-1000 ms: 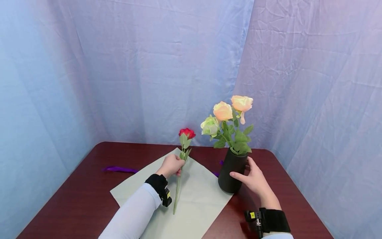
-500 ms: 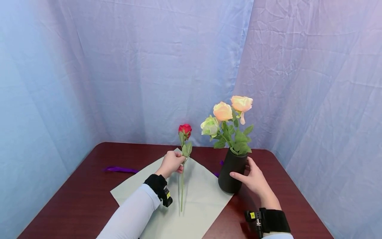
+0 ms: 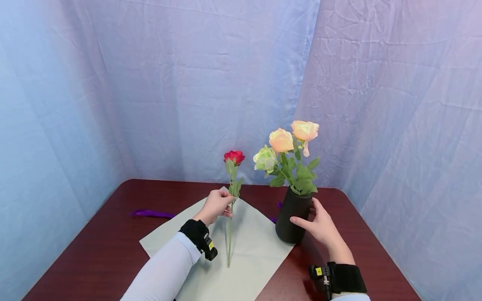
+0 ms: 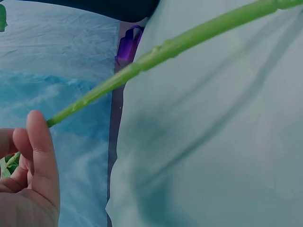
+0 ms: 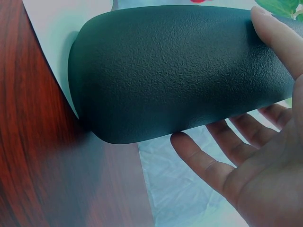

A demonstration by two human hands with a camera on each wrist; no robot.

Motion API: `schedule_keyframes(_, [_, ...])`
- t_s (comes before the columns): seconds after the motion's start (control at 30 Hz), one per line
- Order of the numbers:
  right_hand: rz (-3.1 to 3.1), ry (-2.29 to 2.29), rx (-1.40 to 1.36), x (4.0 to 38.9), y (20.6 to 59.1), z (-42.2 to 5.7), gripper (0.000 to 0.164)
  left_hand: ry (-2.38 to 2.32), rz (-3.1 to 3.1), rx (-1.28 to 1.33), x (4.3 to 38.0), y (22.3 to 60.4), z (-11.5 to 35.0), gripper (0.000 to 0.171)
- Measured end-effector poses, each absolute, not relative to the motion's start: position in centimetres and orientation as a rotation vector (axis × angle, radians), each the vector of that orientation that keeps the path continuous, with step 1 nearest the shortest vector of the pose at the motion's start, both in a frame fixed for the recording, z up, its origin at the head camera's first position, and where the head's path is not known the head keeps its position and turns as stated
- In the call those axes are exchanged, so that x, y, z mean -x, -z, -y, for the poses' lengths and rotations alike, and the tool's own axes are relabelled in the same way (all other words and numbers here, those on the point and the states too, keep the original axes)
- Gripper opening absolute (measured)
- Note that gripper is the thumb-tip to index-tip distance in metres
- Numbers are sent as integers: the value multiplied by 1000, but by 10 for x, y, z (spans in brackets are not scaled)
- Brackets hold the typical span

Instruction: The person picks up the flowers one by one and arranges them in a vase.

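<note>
A red rose is pinched by its green stem between the thumb and fingers of my left hand, just below its leaves. Its bloom points away from me and the stem's lower end reaches back over the pale wrapping paper. On the right, my right hand grips a black vase, thumb on the near side and fingers behind. The right wrist view shows the vase's textured wall between thumb and fingers. Two peach roses and a light green rose stand in the vase.
A purple ribbon lies on the dark red table, partly under the paper. The vase stands by the paper's right corner. Blue-violet cloth hangs behind and on both sides of the table.
The red rose has risen slightly and its stem has swung from slanted to nearly straight, its bloom turning about. My right hand and the vase have stayed in place.
</note>
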State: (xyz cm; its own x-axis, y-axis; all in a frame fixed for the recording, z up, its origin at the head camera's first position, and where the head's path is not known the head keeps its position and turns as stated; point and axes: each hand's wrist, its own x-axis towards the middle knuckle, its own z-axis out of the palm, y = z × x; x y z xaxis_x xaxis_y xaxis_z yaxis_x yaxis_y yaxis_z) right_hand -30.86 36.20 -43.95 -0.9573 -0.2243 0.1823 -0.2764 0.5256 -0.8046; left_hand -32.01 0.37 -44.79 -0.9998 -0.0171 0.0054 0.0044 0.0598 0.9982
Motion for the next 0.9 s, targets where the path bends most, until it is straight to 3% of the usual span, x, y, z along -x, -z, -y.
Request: schedule_keyframes(0.9, [2677, -1427, -453, 310, 441, -362, 98, 2253, 1800, -162, 318, 433, 13, 20])
